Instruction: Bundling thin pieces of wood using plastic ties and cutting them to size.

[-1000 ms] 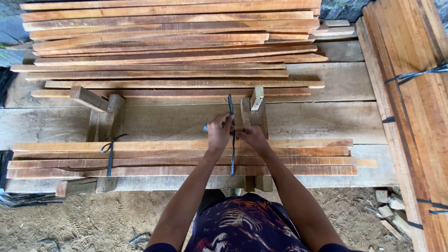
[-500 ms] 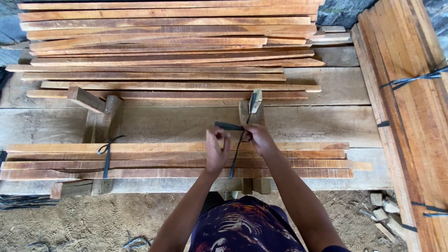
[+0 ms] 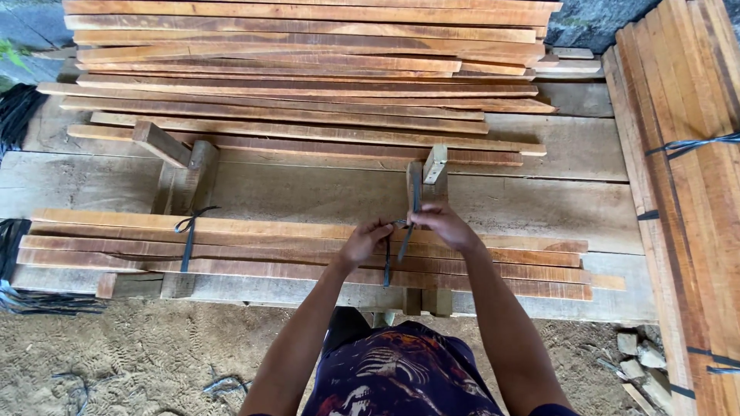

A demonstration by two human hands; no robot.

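A bundle of long wooden slats [image 3: 270,250] lies across the workbench [image 3: 539,204] in front of me. My left hand [image 3: 367,240] and my right hand [image 3: 439,225] meet over the bundle's right part, both pinching a dark plastic strap [image 3: 402,240] wrapped around the slats. One strap end runs up past a wooden upright [image 3: 433,166]; the other end hangs down over the slats. A second dark strap [image 3: 188,231] is tied around the bundle's left part.
A tall stack of loose slats [image 3: 308,69] fills the back of the bench. Strapped bundles [image 3: 686,177] lie at the right. Wooden blocks [image 3: 181,158] stand at the left. Spare black straps [image 3: 23,270] hang at the left edge. Sandy ground lies below.
The strap's free end swung from pointing straight up, over to the left, and back up along the upright. Both hands stayed together at the bundle, working the strap.
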